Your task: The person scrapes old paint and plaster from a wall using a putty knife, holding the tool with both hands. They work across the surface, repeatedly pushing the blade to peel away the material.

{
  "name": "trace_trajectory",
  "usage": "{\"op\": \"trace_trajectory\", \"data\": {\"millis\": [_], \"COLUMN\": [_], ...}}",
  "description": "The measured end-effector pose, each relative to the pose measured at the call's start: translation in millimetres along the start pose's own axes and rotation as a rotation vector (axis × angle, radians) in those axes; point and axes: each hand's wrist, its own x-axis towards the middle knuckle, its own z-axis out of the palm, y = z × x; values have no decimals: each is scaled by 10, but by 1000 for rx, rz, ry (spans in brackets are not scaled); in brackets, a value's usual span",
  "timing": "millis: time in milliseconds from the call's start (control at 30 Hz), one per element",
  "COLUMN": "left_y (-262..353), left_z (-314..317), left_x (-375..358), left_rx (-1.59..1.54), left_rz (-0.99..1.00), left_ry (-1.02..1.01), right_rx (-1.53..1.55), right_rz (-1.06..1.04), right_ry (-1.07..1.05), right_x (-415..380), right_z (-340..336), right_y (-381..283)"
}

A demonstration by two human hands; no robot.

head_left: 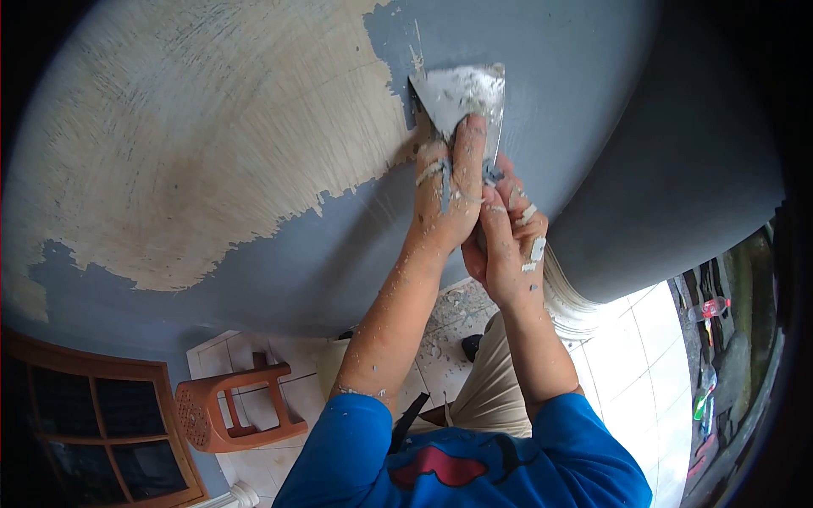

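Observation:
A wide metal scraper [464,91] lies with its blade against the grey painted wall [559,51], next to the ragged edge of a large bare beige patch [220,127]. My left hand [453,182] presses on the blade from below, its fingers pointing up along the metal. Just right of it and touching it, my right hand [508,237] is wrapped round the scraper's handle, which is mostly hidden. Grey and white paint flakes cling to both hands and to my forearms.
An orange plastic stool [229,405] stands on the tiled floor at lower left, near a wood-framed window [102,423]. Paint debris [453,317] lies below my hands. A dark rounded column [669,186] with a white base [566,296] rises at right. Bottles [710,309] lie beyond the tiles.

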Motion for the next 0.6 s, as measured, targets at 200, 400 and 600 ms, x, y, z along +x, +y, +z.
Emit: {"op": "trace_trajectory", "data": {"millis": [200, 400, 600], "left_y": [166, -147, 297], "left_z": [58, 14, 104], "left_x": [-15, -174, 109], "left_rx": [-22, -24, -59], "left_rz": [-17, -98, -19], "left_ry": [-18, -20, -39], "right_rx": [-14, -163, -128], "right_rz": [1, -139, -107], "right_ry": [-20, 57, -29], "right_x": [-27, -133, 139], "right_z": [20, -65, 61], "right_y": [-188, 63, -272]}}
